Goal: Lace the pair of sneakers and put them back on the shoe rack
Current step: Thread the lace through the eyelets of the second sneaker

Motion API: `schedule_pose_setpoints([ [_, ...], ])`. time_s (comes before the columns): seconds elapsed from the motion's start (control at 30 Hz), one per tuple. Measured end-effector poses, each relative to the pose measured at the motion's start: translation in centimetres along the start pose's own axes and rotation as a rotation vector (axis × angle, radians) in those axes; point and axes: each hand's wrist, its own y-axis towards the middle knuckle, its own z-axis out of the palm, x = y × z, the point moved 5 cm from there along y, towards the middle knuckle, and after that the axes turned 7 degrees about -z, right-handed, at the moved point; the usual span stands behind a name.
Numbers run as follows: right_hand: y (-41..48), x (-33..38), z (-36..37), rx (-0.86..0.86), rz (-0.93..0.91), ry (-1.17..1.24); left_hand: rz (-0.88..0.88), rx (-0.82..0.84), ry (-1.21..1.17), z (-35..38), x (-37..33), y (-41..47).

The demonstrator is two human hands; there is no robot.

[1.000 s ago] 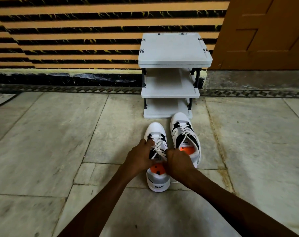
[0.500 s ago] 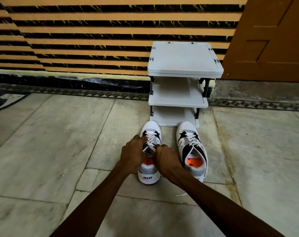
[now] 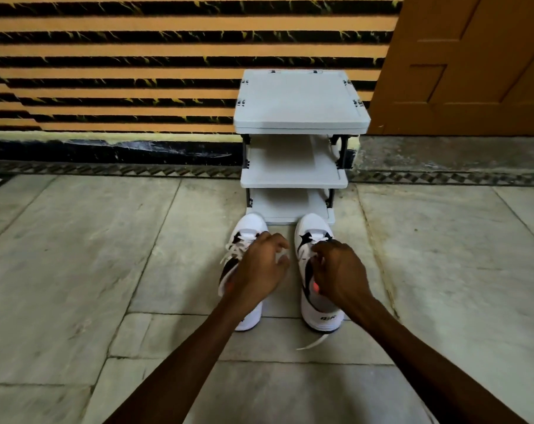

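Two white and black sneakers stand side by side on the floor, toes toward the rack. My left hand [image 3: 259,267] hovers over the left sneaker [image 3: 247,229] with its fingers curled and apart, holding nothing. My right hand [image 3: 340,275] lies over the right sneaker [image 3: 322,315], fingers bent down at the laces and tongue; whether they grip is hidden. A loose white lace end [image 3: 313,342] trails on the floor behind the right sneaker's heel. The grey three-shelf shoe rack [image 3: 301,99] stands just beyond the toes, its shelves bare.
The rack backs onto a wall with orange and black stripes [image 3: 122,50]. A brown wooden door [image 3: 473,62] is at the right. Grey stone floor tiles [image 3: 91,255] spread on both sides of the shoes.
Both hands have left the left sneaker's laces. My right hand has moved over to the right sneaker, and my left hand has spread above the left one.
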Motion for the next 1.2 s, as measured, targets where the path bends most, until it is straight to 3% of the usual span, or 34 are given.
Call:
schedule_pose_setpoints([
  [0.2, -1.4, -5.5, 0.7, 0.302, 0.172, 0.028, -0.118, 0.290, 0.126, 6.5, -2.3, 0.5],
  [0.37, -2.1, -4.8, 0.8, 0.232, 0.151, 0.137, -0.101, 0.193, 0.163, 6.7, -2.2, -0.2],
  [0.57, -5.6, -4.2, 1.7, 0.203, 0.130, 0.175, -0.048, 0.238, 0.223, 6.4, -0.6, -2.8],
  [0.7, -5.7, -4.9, 1.6, 0.070, 0.186, 0.206, -0.038, 0.180, 0.142, 6.1, -0.4, -2.9],
  [0.9, -4.5, -5.2, 1.4, 0.119, 0.221, 0.317, -0.037, 0.208, -0.014, 6.7, -0.7, -2.0],
  [0.97, -4.1, -5.1, 0.6, 0.102, 0.192, 0.260, -0.070, 0.214, -0.035, 6.9, -0.5, -1.8],
  [1.07, -3.2, -4.2, -1.5, 0.052, 0.090, -0.027, -0.111, 0.231, -0.084, 7.1, -0.1, -1.8],
  [1.2, -2.5, -2.9, -1.7, 0.123, 0.026, -0.343, -0.184, 0.196, -0.147, 7.1, 0.1, -1.5],
])
